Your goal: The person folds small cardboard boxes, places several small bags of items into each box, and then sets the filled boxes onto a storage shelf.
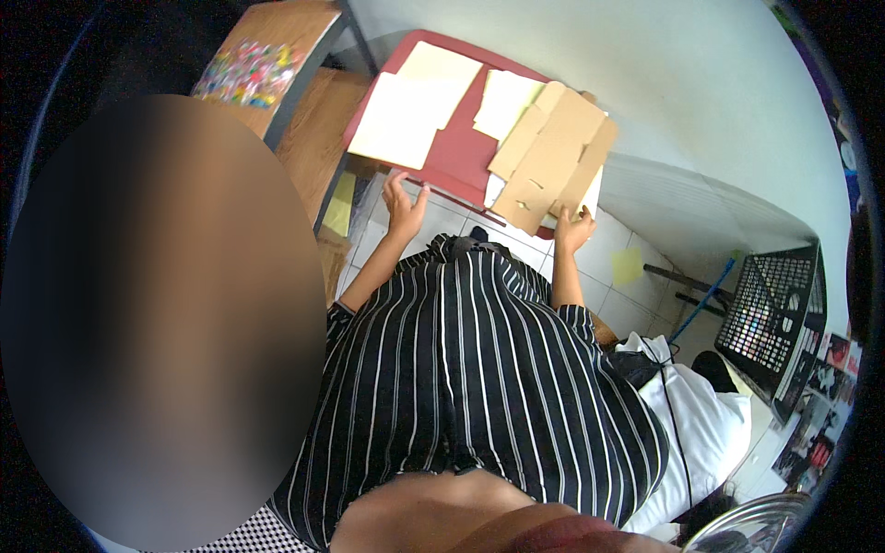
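Note:
My right hand (573, 230) grips the lower right corner of a flattened brown cardboard box (548, 157), with slots and flaps showing along its edges. The cardboard lies slanted over the right part of a dark red table (461, 152) and covers some papers beneath it. My left hand (404, 210) holds nothing and hovers at the table's near edge, its fingers apart. Just beyond it, cream sheets (396, 120) lie overlapping on the table's left part. A smaller pile of pale paper (507, 100) sits between them and the cardboard.
To the left stands a wooden table (318, 20) with small colourful pieces (249, 74) on it. A yellow sheet (627, 265) lies on the tiled floor. At right are a black plastic crate (765, 313), a blue stick (705, 300) and a white bundle (701, 424). A wall borders the table's far right.

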A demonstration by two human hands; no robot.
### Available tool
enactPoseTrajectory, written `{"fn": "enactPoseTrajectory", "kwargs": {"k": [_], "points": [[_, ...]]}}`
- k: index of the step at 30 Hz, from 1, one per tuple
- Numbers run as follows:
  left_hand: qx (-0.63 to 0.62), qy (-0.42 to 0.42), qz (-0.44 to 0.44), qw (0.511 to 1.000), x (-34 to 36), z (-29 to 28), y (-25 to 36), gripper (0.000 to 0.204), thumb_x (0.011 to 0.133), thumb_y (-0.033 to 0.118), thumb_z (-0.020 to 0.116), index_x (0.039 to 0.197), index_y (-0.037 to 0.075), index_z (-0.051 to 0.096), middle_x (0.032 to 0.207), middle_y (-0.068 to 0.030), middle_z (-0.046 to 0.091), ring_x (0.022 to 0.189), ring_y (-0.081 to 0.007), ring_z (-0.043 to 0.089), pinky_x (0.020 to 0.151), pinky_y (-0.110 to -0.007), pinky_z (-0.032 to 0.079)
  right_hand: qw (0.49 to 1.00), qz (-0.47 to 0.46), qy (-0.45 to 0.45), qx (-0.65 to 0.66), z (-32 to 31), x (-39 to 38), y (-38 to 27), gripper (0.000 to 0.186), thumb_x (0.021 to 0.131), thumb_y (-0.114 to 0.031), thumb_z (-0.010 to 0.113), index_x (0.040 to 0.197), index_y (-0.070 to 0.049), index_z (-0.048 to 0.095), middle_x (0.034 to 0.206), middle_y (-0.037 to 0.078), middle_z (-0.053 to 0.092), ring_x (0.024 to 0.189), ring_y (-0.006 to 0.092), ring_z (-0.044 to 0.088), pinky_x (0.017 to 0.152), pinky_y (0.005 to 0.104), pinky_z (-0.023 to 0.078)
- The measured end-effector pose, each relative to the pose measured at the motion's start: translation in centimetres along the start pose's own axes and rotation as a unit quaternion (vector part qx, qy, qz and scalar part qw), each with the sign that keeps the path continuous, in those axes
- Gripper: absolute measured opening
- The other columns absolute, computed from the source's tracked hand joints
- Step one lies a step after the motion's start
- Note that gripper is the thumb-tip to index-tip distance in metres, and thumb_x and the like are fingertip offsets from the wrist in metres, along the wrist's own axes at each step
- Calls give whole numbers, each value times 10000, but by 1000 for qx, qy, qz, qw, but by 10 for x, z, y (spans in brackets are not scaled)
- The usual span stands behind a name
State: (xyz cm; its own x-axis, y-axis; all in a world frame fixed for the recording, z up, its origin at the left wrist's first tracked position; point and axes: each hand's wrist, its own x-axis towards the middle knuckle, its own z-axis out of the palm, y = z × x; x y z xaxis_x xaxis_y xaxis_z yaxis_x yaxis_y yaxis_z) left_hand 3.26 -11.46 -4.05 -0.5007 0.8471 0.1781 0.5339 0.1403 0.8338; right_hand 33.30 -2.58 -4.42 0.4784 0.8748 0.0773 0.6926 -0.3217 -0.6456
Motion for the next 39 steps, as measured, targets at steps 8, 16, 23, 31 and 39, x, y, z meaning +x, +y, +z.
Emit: {"fn": "enactPoseTrajectory", "kwargs": {"k": [8,16,23,31,39], "points": [[4,-188,-2,982,62,126,35,549,776,354,553,1176,12,395,1112,-179,430,1077,-329,380,902,-431,320,991,-3,-128,-38,-10,17,-10,568,640,-238,641,1138,-9,491,1063,195,466,982,328,492,844,402,404],[111,-275,-2,955,68,149,44,535,760,354,565,1162,23,441,1135,-188,413,1057,-349,388,923,-429,296,992,-74,-83,64,-9,18,-6,477,648,-136,640,1073,23,492,976,170,514,835,256,538,762,338,451],[124,-234,63,962,62,136,63,533,753,331,580,1144,-2,440,1074,-186,443,1034,-334,396,924,-439,279,960,31,-197,197,6,25,0,210,733,-110,556,901,-3,488,782,75,555,641,146,521,589,274,461],[-297,-311,-232,872,80,122,108,422,767,195,562,1096,-40,441,999,-123,523,913,-182,498,824,-283,384,660,291,-294,627,-35,35,-23,317,733,-83,405,1045,-53,453,1033,78,495,913,218,498,781,343,442],[-355,-343,-228,839,90,103,129,448,694,20,509,1120,-29,376,1042,-127,503,966,-178,486,853,-279,376,732,159,-343,567,-55,32,-40,532,623,-16,433,1153,-51,400,1070,100,496,953,222,509,842,356,424]]}}
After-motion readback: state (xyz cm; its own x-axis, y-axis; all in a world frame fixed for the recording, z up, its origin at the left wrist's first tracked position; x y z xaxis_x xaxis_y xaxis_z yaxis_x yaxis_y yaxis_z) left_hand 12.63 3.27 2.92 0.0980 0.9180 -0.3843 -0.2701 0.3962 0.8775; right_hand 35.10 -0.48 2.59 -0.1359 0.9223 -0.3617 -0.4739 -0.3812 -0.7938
